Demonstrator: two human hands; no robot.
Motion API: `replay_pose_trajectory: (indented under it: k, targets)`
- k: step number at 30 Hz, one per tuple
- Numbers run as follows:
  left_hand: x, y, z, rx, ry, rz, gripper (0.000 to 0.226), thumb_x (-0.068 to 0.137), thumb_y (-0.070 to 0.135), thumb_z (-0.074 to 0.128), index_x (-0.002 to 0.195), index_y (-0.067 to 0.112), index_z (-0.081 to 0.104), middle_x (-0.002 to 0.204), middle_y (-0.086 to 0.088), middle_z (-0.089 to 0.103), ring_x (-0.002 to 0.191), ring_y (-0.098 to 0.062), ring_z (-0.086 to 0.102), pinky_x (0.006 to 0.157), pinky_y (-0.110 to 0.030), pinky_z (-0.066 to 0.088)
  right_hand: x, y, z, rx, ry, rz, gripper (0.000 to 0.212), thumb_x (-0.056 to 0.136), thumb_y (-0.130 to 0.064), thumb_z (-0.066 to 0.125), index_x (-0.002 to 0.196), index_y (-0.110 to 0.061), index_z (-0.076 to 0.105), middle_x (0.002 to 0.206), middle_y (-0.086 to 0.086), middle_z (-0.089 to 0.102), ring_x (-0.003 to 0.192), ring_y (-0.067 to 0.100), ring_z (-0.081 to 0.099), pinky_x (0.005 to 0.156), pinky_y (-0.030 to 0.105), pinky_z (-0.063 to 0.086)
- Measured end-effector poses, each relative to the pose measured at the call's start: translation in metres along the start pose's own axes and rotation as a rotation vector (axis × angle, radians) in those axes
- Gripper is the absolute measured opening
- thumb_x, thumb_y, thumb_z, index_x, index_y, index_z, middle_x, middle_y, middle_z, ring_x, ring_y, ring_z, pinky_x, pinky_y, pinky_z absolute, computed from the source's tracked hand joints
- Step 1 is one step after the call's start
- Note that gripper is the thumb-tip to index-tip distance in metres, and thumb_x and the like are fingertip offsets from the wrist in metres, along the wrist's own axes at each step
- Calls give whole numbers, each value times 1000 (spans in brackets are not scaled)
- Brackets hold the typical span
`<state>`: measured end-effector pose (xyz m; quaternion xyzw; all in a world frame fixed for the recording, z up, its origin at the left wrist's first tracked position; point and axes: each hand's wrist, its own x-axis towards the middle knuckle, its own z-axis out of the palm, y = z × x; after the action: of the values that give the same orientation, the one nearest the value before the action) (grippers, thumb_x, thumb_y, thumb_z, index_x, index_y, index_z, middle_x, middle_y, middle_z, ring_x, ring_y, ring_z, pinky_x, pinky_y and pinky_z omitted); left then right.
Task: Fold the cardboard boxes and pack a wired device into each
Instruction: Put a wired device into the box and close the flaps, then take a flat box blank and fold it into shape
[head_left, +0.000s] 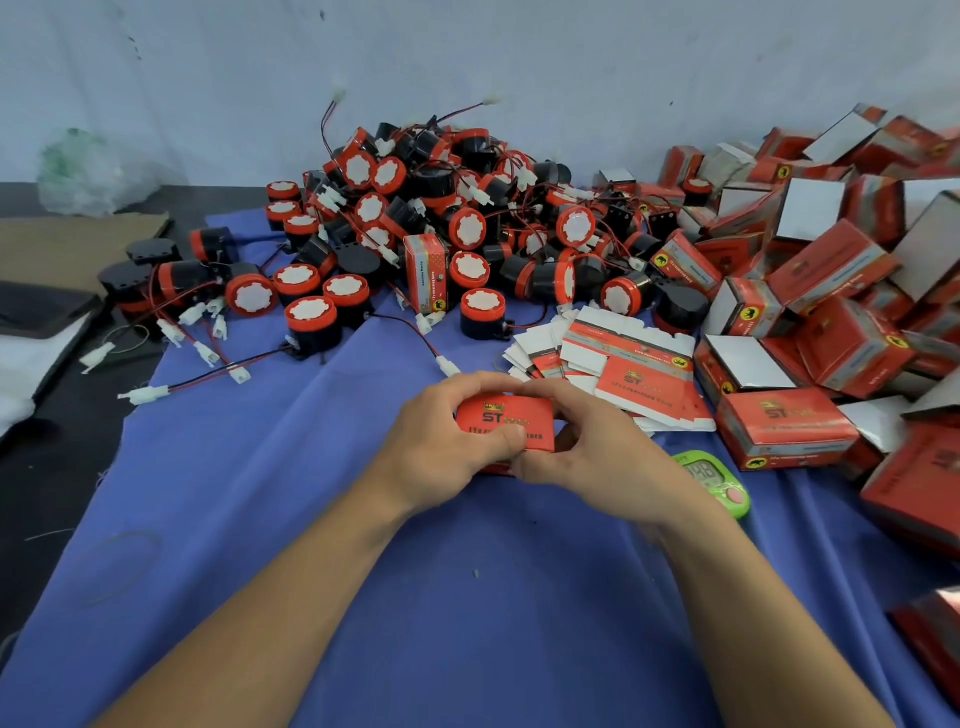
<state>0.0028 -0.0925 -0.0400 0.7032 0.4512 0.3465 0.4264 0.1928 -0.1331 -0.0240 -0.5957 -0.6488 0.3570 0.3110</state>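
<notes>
Both hands are up over the blue cloth (467, 597), a soft woven sheet with creases running across it. Between them sits one red cardboard box (498, 418), glossy printed card with gold lettering, its broad face turned up to the camera. The left hand (441, 436) grips its left side, fingers curled over the top edge and thumb pressed across the printed face. The right hand (592, 457) grasps the right side, fingers hooked over the top corner and thumb tucked at the lower edge. The fingertips of the two hands meet above the box. How far the box is opened out, I cannot tell.

Behind the hands lies a big heap of wired devices (470, 228): squat black plastic cylinders with red caps and white scalloped centres, trailing thin red-and-black leads that end in white plug connectors. One finished box (426, 275) stands upright in that heap. Just right of the hands, a fanned stack of flat box blanks (639, 384) shows red print and white undersides. Further right, folded boxes (831, 270) tumble in a pile, many showing white flaps. A green plastic timer (714, 480) lies beside the right wrist.
</notes>
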Motion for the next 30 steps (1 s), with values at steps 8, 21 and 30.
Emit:
replay_pose_trajectory:
  k: [8,21,30]
  targets:
    - [2,-2,-3,11,-44,-18,40,77,46,78,116,50,68,117,19,68,103,-2,67,84,-21,57,0,3,-9,285,-68,85,45,95,-13,68,138,-24,61,103,-7,73,69,10,58,68,23,50]
    - [5,-5,5,-61,2,-54,33,80,46,61,112,49,66,108,21,69,99,-4,68,83,-27,59,3,-3,-3,-119,-13,16,62,70,-24,87,117,-46,54,95,-13,64,71,2,61,60,12,43]
    - [10,-6,4,-254,167,-86,39,92,62,37,123,52,57,113,11,73,103,2,67,94,-31,53,12,-14,-86,1477,276,-188,78,77,-21,80,147,-16,46,135,11,64,109,23,72,83,31,60]
